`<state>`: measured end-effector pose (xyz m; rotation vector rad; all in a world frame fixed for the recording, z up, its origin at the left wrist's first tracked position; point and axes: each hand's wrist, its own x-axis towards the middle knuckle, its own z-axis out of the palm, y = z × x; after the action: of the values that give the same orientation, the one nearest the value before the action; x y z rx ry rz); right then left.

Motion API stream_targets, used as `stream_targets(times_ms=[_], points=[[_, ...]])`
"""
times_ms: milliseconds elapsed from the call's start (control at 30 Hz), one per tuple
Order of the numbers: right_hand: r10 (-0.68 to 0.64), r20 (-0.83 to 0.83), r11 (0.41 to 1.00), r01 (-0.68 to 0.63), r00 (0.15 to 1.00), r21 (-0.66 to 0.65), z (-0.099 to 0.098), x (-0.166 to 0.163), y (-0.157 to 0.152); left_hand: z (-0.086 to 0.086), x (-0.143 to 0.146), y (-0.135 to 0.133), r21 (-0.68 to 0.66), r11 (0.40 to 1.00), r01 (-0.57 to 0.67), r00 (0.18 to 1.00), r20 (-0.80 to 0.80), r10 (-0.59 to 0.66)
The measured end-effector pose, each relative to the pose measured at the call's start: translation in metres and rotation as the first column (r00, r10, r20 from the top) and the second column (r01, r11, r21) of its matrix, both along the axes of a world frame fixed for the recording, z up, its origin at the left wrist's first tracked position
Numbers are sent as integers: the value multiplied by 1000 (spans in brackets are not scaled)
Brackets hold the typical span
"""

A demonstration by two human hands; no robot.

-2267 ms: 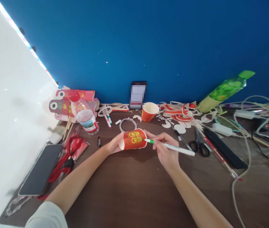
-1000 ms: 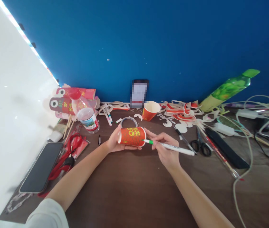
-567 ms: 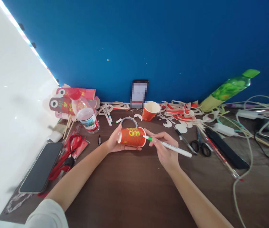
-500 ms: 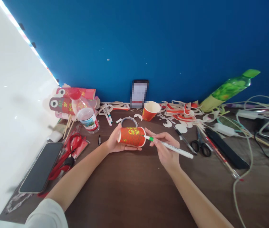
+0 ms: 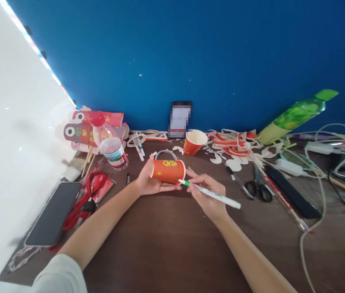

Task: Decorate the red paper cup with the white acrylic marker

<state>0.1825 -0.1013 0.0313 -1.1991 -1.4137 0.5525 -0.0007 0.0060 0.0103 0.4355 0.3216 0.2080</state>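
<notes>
A red paper cup (image 5: pixel 167 170) with yellow lettering lies on its side in my left hand (image 5: pixel 146 180), whose fingers pass beneath it. My right hand (image 5: pixel 210 195) pinches a white marker (image 5: pixel 218 196) with a green tip. The tip is at the cup's lower right side, near its rim, and seems to touch it. Behind the cup, a grey ring (image 5: pixel 166 153) that looks like a roll of tape lies partly hidden. A second red paper cup (image 5: pixel 193 143) stands upright farther back.
A phone (image 5: pixel 180 119) leans on the blue wall among paper scraps. On the left are a cut bottle (image 5: pixel 113 154), a dark phone (image 5: pixel 53 214) and red scissors (image 5: pixel 82 203). Black scissors (image 5: pixel 259 190), a pen (image 5: pixel 239 182), a green bottle (image 5: pixel 299 116) and white cables (image 5: pixel 324 195) lie right.
The cup has rolled slightly in my left hand, its lettering now nearer the top edge. My right hand has moved the marker tip down and a little left along the cup.
</notes>
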Motion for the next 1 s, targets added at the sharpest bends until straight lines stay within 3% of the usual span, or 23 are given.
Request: stream_targets(times_ms=[367, 767, 1000], points=[[4, -60, 997, 1, 998, 76, 4, 0, 3, -3, -1, 0, 16, 1000, 23, 999, 49, -24], [-54, -162, 999, 52, 985, -15, 0, -3, 2, 0, 1, -1, 30, 999, 11, 1000, 13, -11], [54, -388, 990, -100, 920, -100, -14, 7, 4, 6, 3, -6, -11, 985, -173, 985, 1, 173]])
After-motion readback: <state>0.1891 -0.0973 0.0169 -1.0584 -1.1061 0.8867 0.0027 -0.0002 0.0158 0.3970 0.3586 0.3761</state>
